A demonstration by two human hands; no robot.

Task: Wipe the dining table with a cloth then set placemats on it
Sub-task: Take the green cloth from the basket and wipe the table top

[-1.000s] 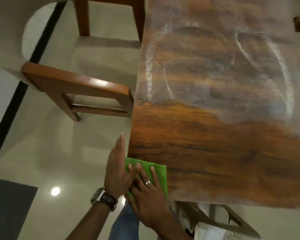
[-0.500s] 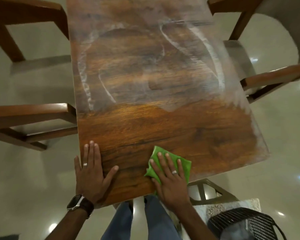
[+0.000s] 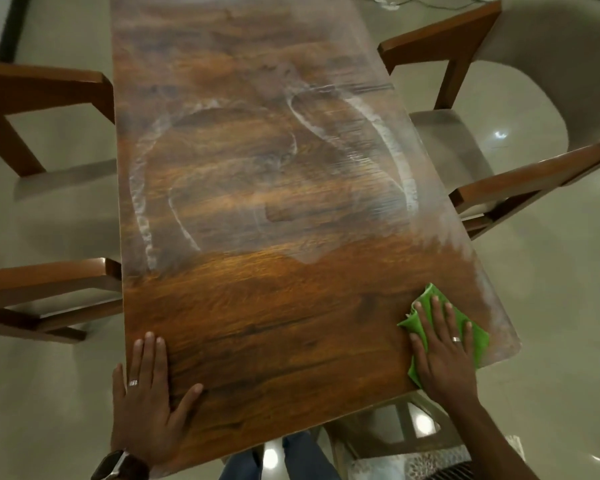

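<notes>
The room is lit warmly but rather dimly from overhead; small bright spots of lamp glare dot the glossy floor (image 3: pixel 551 306) at the right and beneath the near edge of the worktop (image 3: pixel 257 306). A soft sheen whitens the worktop's far half. Edges bow from the wide lens, and the far end looks soft and smeared.

Long dark-brown wood-grain counter (image 3: pixel 257 306), pale smeared film over its far half.
Crumpled green cloth (image 3: pixel 465 323) lies at near right corner; both hands rest flat on the near end.
</notes>
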